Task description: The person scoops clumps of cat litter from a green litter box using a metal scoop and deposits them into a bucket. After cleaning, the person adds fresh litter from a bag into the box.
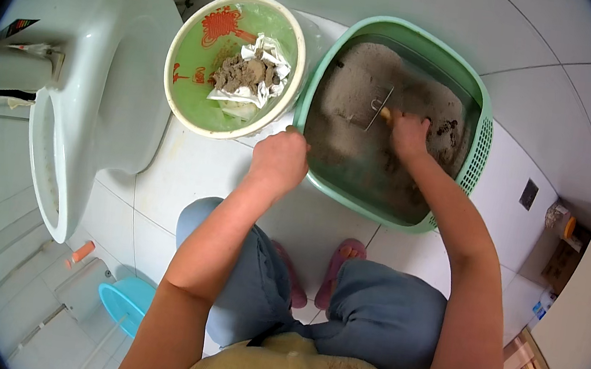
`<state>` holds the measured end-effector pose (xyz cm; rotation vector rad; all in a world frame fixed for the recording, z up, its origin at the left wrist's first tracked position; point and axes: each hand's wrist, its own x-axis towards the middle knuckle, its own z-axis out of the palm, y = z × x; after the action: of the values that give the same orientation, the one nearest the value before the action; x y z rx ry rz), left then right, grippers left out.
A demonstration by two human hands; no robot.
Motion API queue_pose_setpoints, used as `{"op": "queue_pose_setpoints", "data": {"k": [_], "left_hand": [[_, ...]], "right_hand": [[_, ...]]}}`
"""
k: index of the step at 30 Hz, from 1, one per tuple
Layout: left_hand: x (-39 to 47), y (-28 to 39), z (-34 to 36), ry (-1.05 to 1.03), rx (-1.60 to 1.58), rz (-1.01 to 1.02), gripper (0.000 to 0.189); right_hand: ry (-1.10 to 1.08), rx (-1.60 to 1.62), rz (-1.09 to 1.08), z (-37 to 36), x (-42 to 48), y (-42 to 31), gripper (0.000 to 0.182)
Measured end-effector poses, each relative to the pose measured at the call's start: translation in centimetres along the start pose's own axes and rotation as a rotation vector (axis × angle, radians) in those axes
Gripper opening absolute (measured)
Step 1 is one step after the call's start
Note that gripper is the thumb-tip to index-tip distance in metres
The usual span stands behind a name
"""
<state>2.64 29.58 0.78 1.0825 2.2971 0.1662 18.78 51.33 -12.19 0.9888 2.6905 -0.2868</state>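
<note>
A green plastic litter box point(406, 26) stands on the floor before me, with grey-brown granular litter point(361, 73) heaped unevenly in it. Inside the box, my right hand point(409, 135) grips the yellowish handle of a small wire-edged scoop point(379, 109), whose head rests at the litter. My left hand point(280, 160) is closed at the box's left rim; its fingers are partly hidden, and whether it grips the rim is unclear. Left of the box, a round green bin point(173, 67) with a cream rim and a clear liner holds brown clumps point(243, 73) and crumpled white paper point(267, 51).
A white toilet point(142, 55) stands at the left, its seat raised. A blue basin point(121, 296) lies at the lower left. A tiled wall runs behind the box. A floor drain point(529, 194) and small containers are at the right. My pink slippers point(336, 278) are below the box.
</note>
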Motion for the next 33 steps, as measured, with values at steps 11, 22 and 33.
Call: {"op": "queue_pose_setpoints", "data": {"k": [11,22,33], "left_hand": [[0.1,0.3,0.1,-0.012,0.009,-0.071,0.027],[-0.1,0.5,0.0,-0.013,0.018,-0.070,0.027],[-0.1,0.1,0.5,0.037,-0.018,-0.015,0.026]], "right_hand": [[0.034,0.447,-0.200,1.2,-0.1,3.3,0.032],[-0.031,0.635,-0.167,-0.4,-1.8,6.3,0.033],[0.032,-0.057,0.067,-4.1,0.6,6.3,0.033]]}}
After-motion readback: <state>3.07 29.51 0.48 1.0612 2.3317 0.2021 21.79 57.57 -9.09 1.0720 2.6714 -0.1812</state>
